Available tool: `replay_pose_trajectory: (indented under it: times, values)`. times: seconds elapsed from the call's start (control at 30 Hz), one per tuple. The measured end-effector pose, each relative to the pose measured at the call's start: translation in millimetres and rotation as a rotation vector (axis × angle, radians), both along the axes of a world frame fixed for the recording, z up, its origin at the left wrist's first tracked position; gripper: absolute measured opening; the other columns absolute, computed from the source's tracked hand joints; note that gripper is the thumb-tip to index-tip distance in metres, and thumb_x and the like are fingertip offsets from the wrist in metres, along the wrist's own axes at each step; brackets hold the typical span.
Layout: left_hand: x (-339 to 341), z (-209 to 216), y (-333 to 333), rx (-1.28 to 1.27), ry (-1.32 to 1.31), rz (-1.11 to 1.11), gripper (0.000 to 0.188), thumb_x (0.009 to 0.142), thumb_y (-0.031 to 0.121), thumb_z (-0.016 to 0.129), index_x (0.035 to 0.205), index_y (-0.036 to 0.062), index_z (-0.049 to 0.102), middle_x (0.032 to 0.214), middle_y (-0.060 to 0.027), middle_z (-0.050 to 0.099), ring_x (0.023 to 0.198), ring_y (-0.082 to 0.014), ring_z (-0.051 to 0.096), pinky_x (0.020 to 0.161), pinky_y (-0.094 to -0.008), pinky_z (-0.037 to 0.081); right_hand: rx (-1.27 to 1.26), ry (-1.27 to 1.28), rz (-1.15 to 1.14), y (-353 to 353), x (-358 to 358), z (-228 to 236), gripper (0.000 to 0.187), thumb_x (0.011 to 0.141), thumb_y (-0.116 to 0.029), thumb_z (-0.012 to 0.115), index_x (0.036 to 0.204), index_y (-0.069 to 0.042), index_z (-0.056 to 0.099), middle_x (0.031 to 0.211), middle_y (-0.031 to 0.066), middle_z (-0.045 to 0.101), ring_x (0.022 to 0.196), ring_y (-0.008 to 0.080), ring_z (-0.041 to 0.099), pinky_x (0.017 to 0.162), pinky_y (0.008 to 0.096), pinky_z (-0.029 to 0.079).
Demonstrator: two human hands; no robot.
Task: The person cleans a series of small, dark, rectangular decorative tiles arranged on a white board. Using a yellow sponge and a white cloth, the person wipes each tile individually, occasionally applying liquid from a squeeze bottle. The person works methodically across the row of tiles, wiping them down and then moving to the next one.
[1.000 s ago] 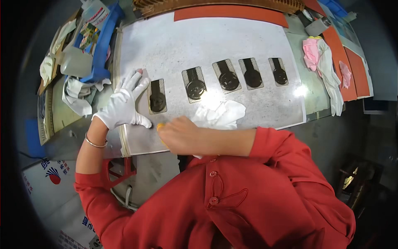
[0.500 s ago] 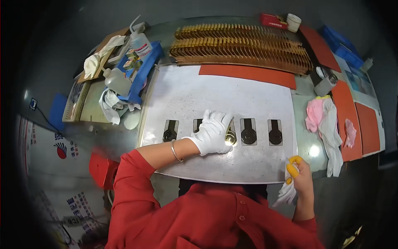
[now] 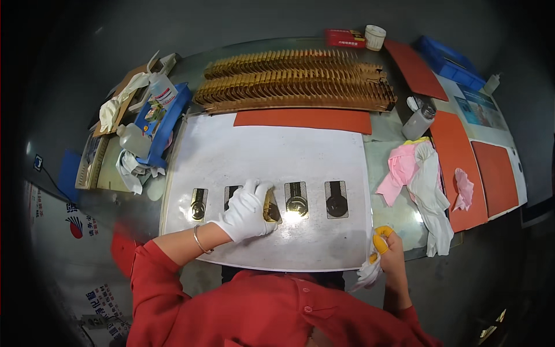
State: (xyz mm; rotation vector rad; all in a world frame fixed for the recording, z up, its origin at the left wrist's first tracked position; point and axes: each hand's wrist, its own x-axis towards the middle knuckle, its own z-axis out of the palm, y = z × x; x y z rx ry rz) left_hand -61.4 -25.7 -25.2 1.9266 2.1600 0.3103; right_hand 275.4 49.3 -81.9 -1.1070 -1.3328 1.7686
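Note:
My left hand, in a white glove, has its fingers closed along one side of a small black-and-gold plate. That plate looks tilted against the white sheet. Just left of it, the glove partly covers another dark plate. More such plates lie in the row: one at the left end, one right of my hand and one at the right end. Yellow covers sit on fingers of my right hand, which grips a bunched white cloth at the sheet's near right corner.
A long rack of thin golden plates stands across the back, behind an orange strip. Bottles and a blue tray crowd the left. Pink cloth, white cloth and a grey bottle occupy the right.
The view has shifted, so the table appears further left and lower. The plate under my left fingers now looks tilted, with its golden edge showing. My right hand still holds the cloth.

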Motion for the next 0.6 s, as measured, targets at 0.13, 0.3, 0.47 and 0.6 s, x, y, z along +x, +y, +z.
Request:
replay_pose_trajectory:
  times: [0.13, 0.3, 0.47, 0.6]
  values:
    - [0.2, 9.8, -2.6, -0.042, 0.085, -0.067, 0.079, 0.054, 0.037, 0.076, 0.116, 0.0003, 0.046, 0.107, -0.0181, 0.051, 0.095, -0.034, 0.052, 0.082, -0.0408, 0.045, 0.023, -0.011, -0.002, -4.1, -1.2, 1.1, 0.017, 0.087, -0.014, 0.057, 0.099, -0.002, 0.052, 0.074, 0.0012, 0.055, 0.055, 0.0065, 0.049, 0.048, 0.0209, 0.041]
    - [-32.4, 23.0, -4.0, -0.032, 0.056, -0.054, 0.074, 0.058, 0.037, 0.072, 0.118, 0.0041, 0.046, 0.096, -0.0168, 0.056, 0.088, -0.0339, 0.056, 0.076, -0.0415, 0.046, 0.346, -0.106, -0.309, -22.5, -1.3, -22.9, 0.016, 0.089, -0.013, 0.052, 0.101, -0.002, 0.049, 0.075, 0.0016, 0.049, 0.053, 0.007, 0.045, 0.048, 0.0201, 0.039]
    - [-186.8, 83.7, 9.2, 0.133, 0.291, 0.318, 0.094, 0.058, 0.038, 0.074, 0.135, 0.0071, 0.029, 0.108, -0.0172, 0.055, 0.099, -0.033, 0.055, 0.079, -0.0408, 0.046, 0.417, -0.098, -0.403, -31.3, -17.4, -19.2, 0.017, 0.091, -0.013, 0.049, 0.104, -0.002, 0.046, 0.076, 0.0025, 0.049, 0.054, 0.0076, 0.044, 0.047, 0.0207, 0.037]
    - [-268.4, 100.1, 57.8, -0.024, 0.325, 0.35, 0.102, 0.059, 0.036, 0.076, 0.141, 0.011, 0.02, 0.121, -0.016, 0.049, 0.111, -0.0322, 0.049, 0.088, -0.0402, 0.043, 0.47, -0.141, -0.421, -24.9, -16.9, -22.4, 0.014, 0.092, -0.015, 0.049, 0.101, -0.005, 0.048, 0.074, -0.0002, 0.048, 0.053, 0.0062, 0.044, 0.045, 0.0195, 0.035]
